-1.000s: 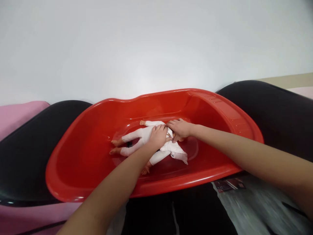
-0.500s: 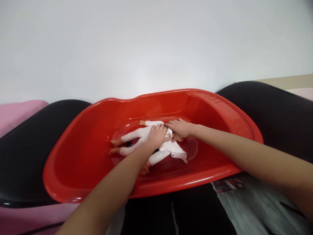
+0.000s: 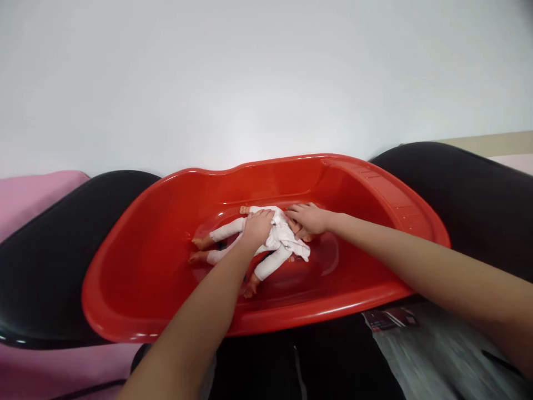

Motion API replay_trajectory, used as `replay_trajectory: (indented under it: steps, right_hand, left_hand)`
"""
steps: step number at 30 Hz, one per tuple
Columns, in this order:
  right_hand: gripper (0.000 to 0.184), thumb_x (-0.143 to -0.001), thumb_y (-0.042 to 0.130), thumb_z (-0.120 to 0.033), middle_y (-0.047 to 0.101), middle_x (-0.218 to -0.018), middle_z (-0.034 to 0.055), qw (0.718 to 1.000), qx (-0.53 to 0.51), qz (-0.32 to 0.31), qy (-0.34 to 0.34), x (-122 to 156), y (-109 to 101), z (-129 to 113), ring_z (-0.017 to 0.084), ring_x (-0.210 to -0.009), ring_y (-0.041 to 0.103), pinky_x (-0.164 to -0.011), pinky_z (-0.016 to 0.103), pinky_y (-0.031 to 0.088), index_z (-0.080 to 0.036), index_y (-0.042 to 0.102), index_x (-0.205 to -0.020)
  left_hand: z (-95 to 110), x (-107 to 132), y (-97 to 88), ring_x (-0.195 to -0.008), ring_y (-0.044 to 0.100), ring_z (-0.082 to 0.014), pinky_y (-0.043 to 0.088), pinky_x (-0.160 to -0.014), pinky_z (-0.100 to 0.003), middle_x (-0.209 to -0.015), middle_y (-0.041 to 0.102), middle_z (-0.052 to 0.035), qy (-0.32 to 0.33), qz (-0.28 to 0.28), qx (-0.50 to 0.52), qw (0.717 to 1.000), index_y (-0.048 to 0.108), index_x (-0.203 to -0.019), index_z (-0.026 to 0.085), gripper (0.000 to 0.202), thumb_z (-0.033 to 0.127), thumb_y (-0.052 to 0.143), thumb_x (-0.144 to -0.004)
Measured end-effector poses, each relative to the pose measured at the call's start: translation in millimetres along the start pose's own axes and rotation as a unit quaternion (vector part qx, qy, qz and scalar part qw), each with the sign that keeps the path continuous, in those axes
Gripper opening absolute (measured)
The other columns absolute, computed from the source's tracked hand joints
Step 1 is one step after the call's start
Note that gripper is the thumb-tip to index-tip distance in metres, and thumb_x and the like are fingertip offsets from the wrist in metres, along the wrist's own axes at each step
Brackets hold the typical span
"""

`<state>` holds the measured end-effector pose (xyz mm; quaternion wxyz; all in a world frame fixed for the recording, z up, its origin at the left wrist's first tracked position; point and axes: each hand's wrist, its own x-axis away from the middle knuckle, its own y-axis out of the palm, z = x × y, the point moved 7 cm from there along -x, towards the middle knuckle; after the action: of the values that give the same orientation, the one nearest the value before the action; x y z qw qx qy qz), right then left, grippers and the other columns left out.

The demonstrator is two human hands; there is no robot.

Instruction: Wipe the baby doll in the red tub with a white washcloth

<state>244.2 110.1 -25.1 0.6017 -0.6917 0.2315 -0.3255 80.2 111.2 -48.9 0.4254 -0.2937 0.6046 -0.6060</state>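
A doll (image 3: 275, 264) in a white long-sleeved outfit lies on its back inside a red baby bathtub (image 3: 125, 278). Its bare feet point left and its head is to the right. My left hand (image 3: 259, 226) rests on the doll's torso, fingers laid flat; the thumb is hidden. My right hand (image 3: 311, 219) curves over the doll's head, fingers on the far side and thumb on the near side, covering most of the face. A crumpled white cloth (image 3: 291, 244) spreads over the doll's chest and near shoulder.
Black padded seats (image 3: 54, 261) flank the tub on the left and right. A white wall (image 3: 250, 83) rises directly behind it. Pink material (image 3: 37, 194) shows at the far left. My dark-clothed legs (image 3: 266, 366) are under the tub's near edge.
My left hand has slid left, from near the doll's neck to lower on the torso. The white cloth now lies more across the chest. My right hand stays at the head.
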Motion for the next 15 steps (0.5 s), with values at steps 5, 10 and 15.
replay_trajectory:
  steps: [5, 10, 15]
  right_hand:
    - [0.092, -0.078, 0.076, -0.063, 0.049, -0.151, 0.0191, 1.000, 0.002, 0.003, 0.001, 2.6, -4.8, -3.9, 0.041, -0.136, 0.048, -0.111, 0.056, 0.038, -0.022, 0.043, -0.154]
    - [0.092, -0.078, 0.075, -0.064, 0.049, -0.152, 0.0194, 1.000, 0.003, 0.001, -0.005, 6.7, -11.3, -10.6, 0.041, -0.139, 0.046, -0.115, 0.055, 0.035, -0.021, 0.044, -0.153]
    - [0.094, -0.076, 0.077, -0.062, 0.049, -0.153, 0.0190, 1.000, -0.007, -0.001, 0.009, 8.3, -13.3, -11.5, 0.041, -0.138, 0.047, -0.115, 0.058, 0.034, -0.022, 0.044, -0.154]
  left_hand:
    - [-43.6, 10.7, 6.9, -0.136, 0.052, -0.0258, 0.041, -0.111, -0.043, -0.147, 0.061, -0.0091, -0.079, -0.020, -0.026, 0.996, 0.058, -0.139, 0.024, 0.040, 0.022, 0.037, -0.105]
    - [-83.7, 24.2, 5.1, -0.129, 0.058, -0.0313, 0.045, -0.106, -0.048, -0.144, 0.061, -0.0157, -0.134, -0.084, -0.046, 0.986, 0.059, -0.139, 0.021, 0.041, 0.025, 0.035, -0.106]
    - [-110.7, 41.2, -19.2, -0.118, 0.065, -0.0323, 0.043, -0.108, -0.044, -0.120, 0.073, -0.0144, -0.105, -0.123, -0.038, 0.986, 0.075, -0.111, 0.022, 0.027, 0.033, 0.072, -0.087]
